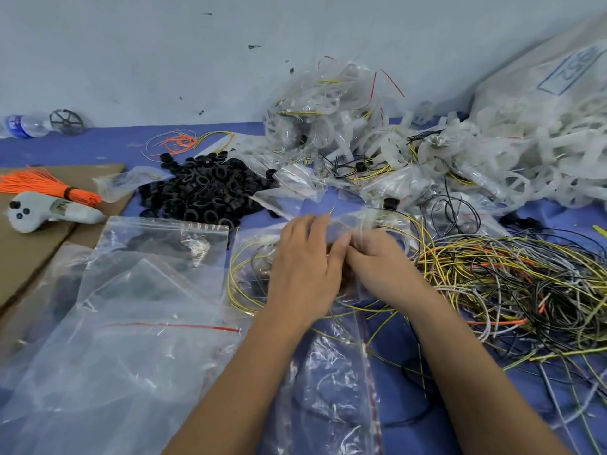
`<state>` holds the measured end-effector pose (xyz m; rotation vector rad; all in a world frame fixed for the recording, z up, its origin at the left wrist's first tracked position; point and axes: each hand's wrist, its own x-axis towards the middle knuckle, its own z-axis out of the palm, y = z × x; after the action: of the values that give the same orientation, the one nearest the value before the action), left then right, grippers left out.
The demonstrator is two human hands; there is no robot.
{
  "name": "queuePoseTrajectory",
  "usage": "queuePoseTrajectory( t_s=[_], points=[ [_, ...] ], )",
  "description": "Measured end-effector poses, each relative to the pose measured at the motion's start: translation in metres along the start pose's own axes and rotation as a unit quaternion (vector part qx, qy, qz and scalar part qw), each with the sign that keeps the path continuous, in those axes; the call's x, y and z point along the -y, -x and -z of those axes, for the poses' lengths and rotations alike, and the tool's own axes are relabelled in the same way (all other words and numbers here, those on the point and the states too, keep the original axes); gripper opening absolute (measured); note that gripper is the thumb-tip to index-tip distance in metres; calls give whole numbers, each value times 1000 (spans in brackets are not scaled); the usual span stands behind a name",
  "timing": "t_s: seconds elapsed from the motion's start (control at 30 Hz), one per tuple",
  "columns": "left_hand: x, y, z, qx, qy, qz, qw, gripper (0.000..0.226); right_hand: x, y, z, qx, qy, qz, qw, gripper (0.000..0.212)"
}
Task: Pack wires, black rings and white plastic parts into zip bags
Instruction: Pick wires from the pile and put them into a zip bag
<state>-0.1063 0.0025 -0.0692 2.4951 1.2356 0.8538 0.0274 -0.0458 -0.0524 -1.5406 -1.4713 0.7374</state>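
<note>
My left hand [303,264] and my right hand [377,261] meet at the table's centre, both gripping the top of a small clear zip bag [341,221] with yellow wire inside. A heap of black rings [203,188] lies beyond my left hand. A tangle of yellow, black, grey and orange wires [512,284] spreads to the right. White plastic parts [512,159] pile up at the back right. Filled small bags [328,126] are heaped at the back centre.
Large empty zip bags [131,307] cover the near left of the blue table [115,146]. On cardboard [19,244] at left lie an orange wire bundle [49,187] and a grey handheld controller [42,211]. A water bottle [24,126] lies by the wall.
</note>
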Motion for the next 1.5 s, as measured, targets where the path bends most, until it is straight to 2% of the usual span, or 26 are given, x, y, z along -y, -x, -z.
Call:
queuePoseTrajectory(
  t_s=[0.07, 0.2, 0.3, 0.4, 0.5, 0.6, 0.67, 0.73, 0.8, 0.87, 0.93, 1.07, 1.17, 1.2, 1.27, 1.33, 1.4, 1.43, 1.5],
  points=[
    [10, -2, -2, 43, -61, 7, 997, 72, -4, -1, 6, -21, 6, -7, 1000, 28],
    [21, -5, -5, 63, -102, 17, 993, 92, -10, -3, 11, -94, -15, -56, 994, 8],
    [24, -6, -5, 74, -136, 33, 987, 89, -14, -6, 14, -176, 67, -69, 980, 11],
    [25, -7, -4, 83, -176, 55, 979, 87, -10, -12, 17, -259, 165, -67, 949, 20],
    [25, -8, -1, 84, -183, 74, 977, 87, 1, -34, 27, -299, 238, -38, 923, 22],
    [23, -9, 2, 74, -166, 77, 980, 77, 12, -77, 47, -285, 305, 8, 909, 21],
    [19, -12, 5, 44, -145, 69, 986, 67, 13, -108, 61, -222, 402, 2, 888, 22],
    [14, -16, 7, -11, -103, 35, 994, 52, 7, -132, 72, -156, 491, -55, 855, 30],
    [4, -20, 6, -46, -69, -17, 996, 37, -5, -149, 81, -111, 519, -105, 841, 39],
    [-10, -25, 3, -28, -42, -56, 997, 27, -18, -158, 84, -67, 521, -137, 840, 45],
    [-22, -30, -2, 5, -21, -81, 996, 30, -28, -160, 83, -46, 517, -160, 840, 48],
    [-28, -34, -12, 81, -42, -93, 992, 57, -38, -151, 79, -73, 511, -128, 847, 37],
    [-20, -28, -18, 106, -51, -70, 991, 44, -35, -146, 82, -126, 500, -75, 854, 20],
    [-17, -25, -19, 103, -41, -59, 992, 39, -32, -145, 83, -153, 481, -56, 861, 23],
    [-12, -21, -21, 81, -5, -40, 996, 34, -26, -142, 81, -205, 434, -41, 876, 42],
    [-10, -19, -21, 55, 37, -20, 998, 31, -26, -143, 77, -250, 404, -55, 878, 47],
    [-7, -19, -22, 31, 82, -2, 996, 31, -29, -144, 74, -278, 445, -59, 850, 54],
    [-6, -19, -21, 19, 105, 5, 994, 34, -33, -144, 74, -284, 477, -50, 830, 67],
    [-4, -20, -20, 0, 143, 14, 990, 36, -40, -145, 76, -242, 522, -21, 818, 91]
  ],
)
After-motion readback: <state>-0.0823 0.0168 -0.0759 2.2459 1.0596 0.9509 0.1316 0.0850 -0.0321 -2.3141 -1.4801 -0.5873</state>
